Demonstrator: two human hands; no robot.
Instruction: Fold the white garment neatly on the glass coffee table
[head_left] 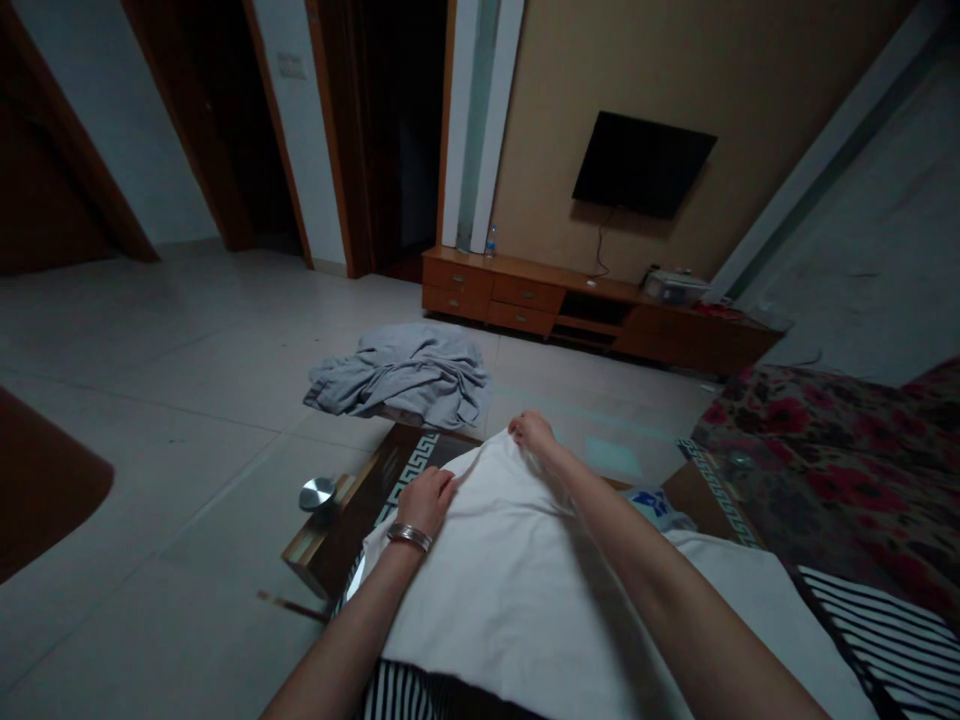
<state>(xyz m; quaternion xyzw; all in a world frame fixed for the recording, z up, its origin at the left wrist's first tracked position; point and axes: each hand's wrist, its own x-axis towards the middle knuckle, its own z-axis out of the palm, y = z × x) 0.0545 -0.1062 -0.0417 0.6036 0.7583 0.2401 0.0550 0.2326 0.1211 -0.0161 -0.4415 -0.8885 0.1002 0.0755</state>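
A white garment (487,570) with black-and-white striped parts lies spread over a low coffee table (367,480). My left hand (426,500), with a silver bracelet at the wrist, is closed on its left edge. At the far corner my right hand (532,432) pinches the fabric and holds it slightly raised. Between the two hands the edge is drawn fairly straight. Stripes (885,620) show at the lower right and along the near edge. The fingertips of both hands are partly hidden.
Grey crumpled cloth (412,370) lies just beyond the table. A round metal object (316,492) is by the table's left corner. A blue-and-white plastic packet (656,505) lies right of the garment. A floral-covered sofa (825,450) stands right; a TV cabinet (525,292) lines the wall.
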